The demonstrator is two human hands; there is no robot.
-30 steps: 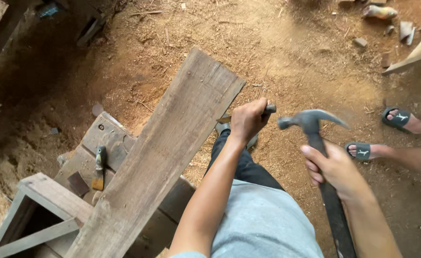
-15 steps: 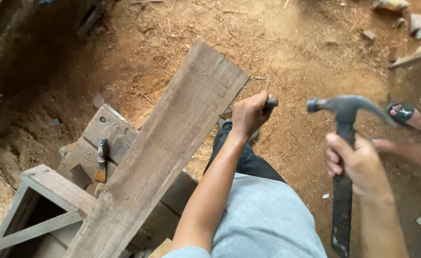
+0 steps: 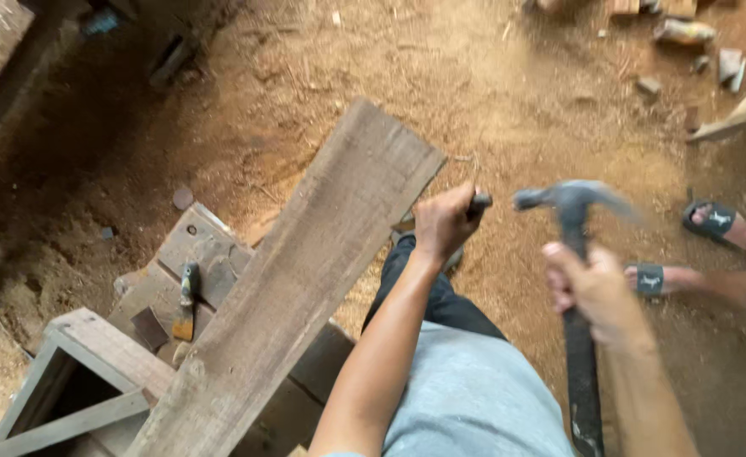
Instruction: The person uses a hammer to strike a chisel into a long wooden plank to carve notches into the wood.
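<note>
A long weathered plank (image 3: 305, 279) lies slanted across a low wooden stand, its far end over the dirt floor. My left hand (image 3: 442, 224) is closed around a short dark metal tool (image 3: 478, 201) right beside the plank's right edge near the far end. My right hand (image 3: 591, 292) grips the dark handle of a claw hammer (image 3: 569, 200). The hammer's head hangs blurred a short way right of the tool's end and is not touching it. My grey shorts and dark-trousered leg fill the bottom middle.
A small wooden-handled tool (image 3: 187, 298) rests on the wooden stand (image 3: 203, 254) left of the plank. An open wooden frame (image 3: 68, 389) sits at lower left. Another person's two sandalled feet (image 3: 715, 222) are at the right. Wood scraps (image 3: 745, 106) lie at top right.
The hammer swung right and up away from the tool, and has now come back left toward it. My left hand has stayed at the plank's edge.
</note>
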